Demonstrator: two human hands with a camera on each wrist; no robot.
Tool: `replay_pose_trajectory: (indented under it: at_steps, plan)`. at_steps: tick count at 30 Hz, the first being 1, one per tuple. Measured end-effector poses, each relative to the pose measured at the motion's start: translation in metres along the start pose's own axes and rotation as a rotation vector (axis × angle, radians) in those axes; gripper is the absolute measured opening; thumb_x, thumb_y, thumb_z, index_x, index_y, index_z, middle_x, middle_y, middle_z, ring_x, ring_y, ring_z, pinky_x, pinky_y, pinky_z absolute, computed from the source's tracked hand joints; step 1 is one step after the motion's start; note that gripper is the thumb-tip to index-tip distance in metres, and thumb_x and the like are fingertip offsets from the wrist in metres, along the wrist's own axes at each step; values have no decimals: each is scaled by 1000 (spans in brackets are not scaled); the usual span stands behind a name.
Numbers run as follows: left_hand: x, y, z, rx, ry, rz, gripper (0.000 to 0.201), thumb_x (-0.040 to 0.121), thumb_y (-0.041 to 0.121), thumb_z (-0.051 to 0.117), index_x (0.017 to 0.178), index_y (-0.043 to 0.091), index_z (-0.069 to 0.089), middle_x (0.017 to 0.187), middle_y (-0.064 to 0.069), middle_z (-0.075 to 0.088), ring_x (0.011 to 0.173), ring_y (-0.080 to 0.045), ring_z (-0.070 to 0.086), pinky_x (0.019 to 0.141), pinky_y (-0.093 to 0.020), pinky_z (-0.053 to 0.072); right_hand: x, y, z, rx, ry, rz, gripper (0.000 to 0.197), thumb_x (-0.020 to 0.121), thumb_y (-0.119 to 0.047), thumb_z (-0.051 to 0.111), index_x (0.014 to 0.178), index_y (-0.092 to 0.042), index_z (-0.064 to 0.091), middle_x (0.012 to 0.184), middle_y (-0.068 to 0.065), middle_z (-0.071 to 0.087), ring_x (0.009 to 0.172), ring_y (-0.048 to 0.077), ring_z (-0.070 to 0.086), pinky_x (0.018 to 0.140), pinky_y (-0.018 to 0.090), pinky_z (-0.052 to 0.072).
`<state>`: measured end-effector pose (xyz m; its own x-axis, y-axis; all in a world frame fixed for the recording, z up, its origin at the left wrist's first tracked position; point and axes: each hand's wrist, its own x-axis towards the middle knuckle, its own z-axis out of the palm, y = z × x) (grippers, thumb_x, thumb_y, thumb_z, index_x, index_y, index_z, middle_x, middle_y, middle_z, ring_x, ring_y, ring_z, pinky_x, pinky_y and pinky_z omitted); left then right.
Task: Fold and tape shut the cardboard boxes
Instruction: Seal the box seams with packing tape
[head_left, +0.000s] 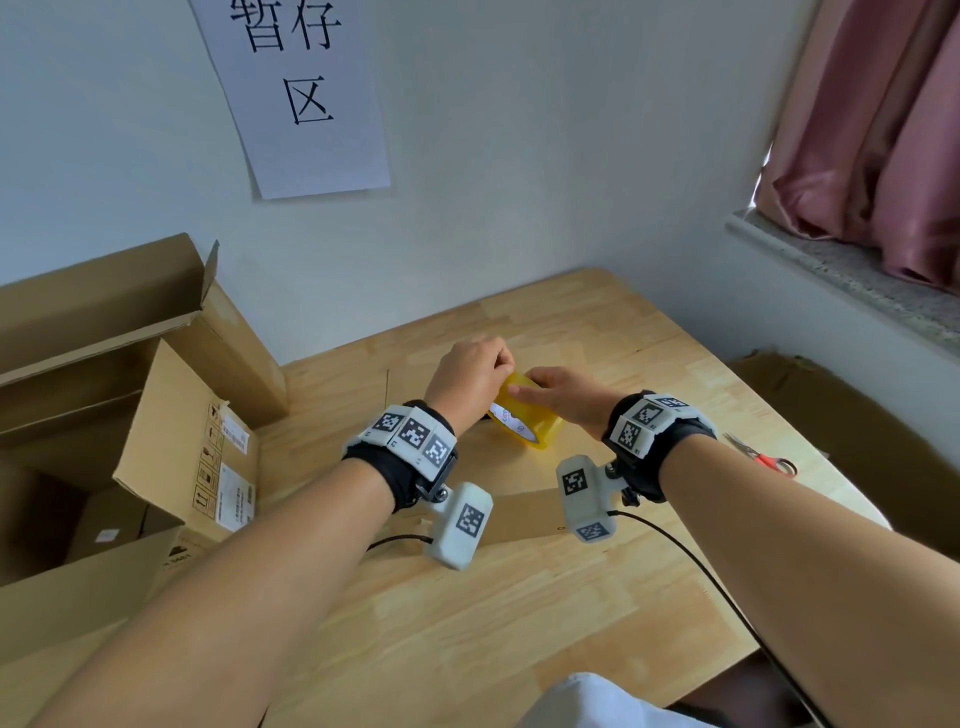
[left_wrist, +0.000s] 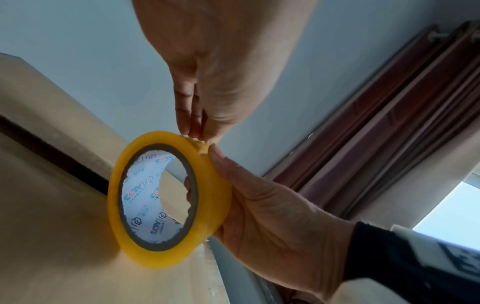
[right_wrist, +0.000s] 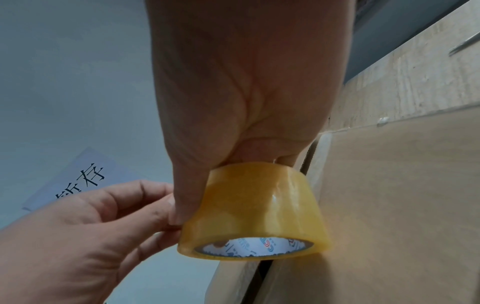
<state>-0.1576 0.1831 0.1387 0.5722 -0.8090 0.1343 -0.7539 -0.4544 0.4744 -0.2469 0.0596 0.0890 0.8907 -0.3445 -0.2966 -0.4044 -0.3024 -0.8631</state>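
Both hands meet at the tape roll (head_left: 527, 415): right hand (head_left: 558, 392) grips it, left hand (head_left: 470, 376) pinches its edge.

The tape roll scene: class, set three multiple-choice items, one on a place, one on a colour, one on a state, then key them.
1. Where are the scissors?
A. on the table by the right forearm
B. inside the open box
C. on the windowsill

2. What colour is the tape roll?
A. blue
B. yellow
C. black

3. What is the left hand doing?
A. lying flat on the table
B. holding scissors
C. pinching at the roll's edge

Key: 1 A, they lie on the wood; 2 B, every view shows yellow; 3 C, its fingertips meet on the roll while the right hand holds it.
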Motion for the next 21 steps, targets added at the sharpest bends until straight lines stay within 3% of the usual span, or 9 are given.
replay_pose_trajectory:
  at_steps: [4,8,14,19,21]
  plan:
    - [4,-7,-4,-46,-14,43,12,89,13,58,94,8,68,89,0,62,81,-13,55,74,-27,45,-1,0,0,18,0,0,42,89,-45,59,103,-5,61,86,7,53,79,19,48,72,33,37]
    - [15,-9,-20,98,-181,139,15,90,13,58,95,8,71,87,1,59,83,-12,52,69,-18,33,-2,0,1,23,-25,-12,41,89,-44,58,104,-7,62,90,8,59,82,20,53,76,34,41]
    - [29,-5,-27,344,-335,267,17,93,15,55,100,10,70,101,-4,68,96,-20,61,85,-33,46,-1,-2,3,43,-23,-14,37,91,-40,57,110,-8,62,95,8,61,86,19,54,78,33,42]
    - [28,1,-22,491,-286,260,19,94,16,51,101,10,68,102,-9,66,92,-27,61,80,-40,51,0,2,2,81,-30,-7,37,91,-40,57,105,-6,61,90,9,57,82,20,51,75,33,39]
    - [28,3,-20,546,-298,255,19,93,11,49,100,9,66,102,-10,65,91,-28,62,75,-37,51,2,3,2,81,-31,-4,43,91,-40,57,107,0,60,89,10,55,81,20,50,74,34,38]
